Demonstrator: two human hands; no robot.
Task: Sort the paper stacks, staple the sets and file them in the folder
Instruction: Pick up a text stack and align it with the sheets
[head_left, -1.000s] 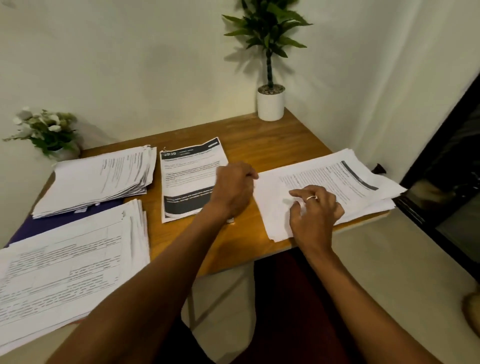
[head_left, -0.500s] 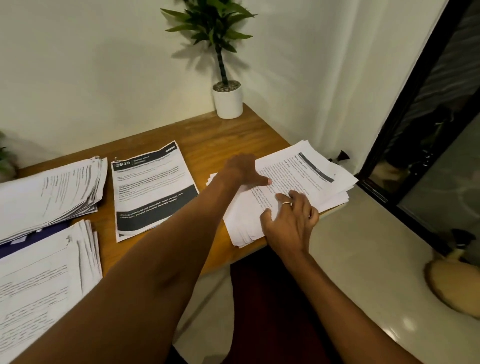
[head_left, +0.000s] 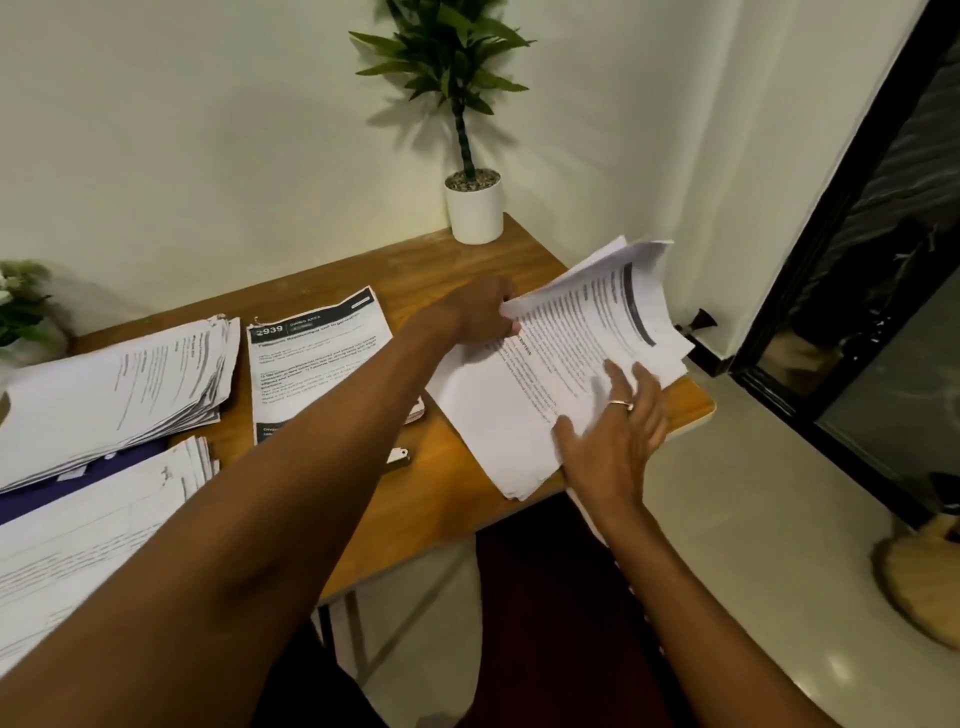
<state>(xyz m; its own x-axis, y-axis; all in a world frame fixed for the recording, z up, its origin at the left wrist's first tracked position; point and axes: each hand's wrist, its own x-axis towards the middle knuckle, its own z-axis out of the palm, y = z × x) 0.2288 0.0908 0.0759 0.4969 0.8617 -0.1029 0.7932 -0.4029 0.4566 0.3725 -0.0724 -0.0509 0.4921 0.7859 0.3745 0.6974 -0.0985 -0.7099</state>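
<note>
Here the paper stack (head_left: 493, 415) lies at the right end of the wooden table (head_left: 415, 499), its long axis running diagonally from the near edge toward the far right corner. The left hand (head_left: 478, 317) pinches the top sheets (head_left: 597, 306), curled upward; the right hand (head_left: 613, 441) rests spread-fingered on the stack. A potted plant (head_left: 474, 208) stands against the white wall (head_left: 182, 156).

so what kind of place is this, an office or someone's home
Likely a work corner in a home: a small wooden table in a plain wall corner with paper stacks and a potted plant on it, and a curtain beside a dark-framed glass door.
</note>
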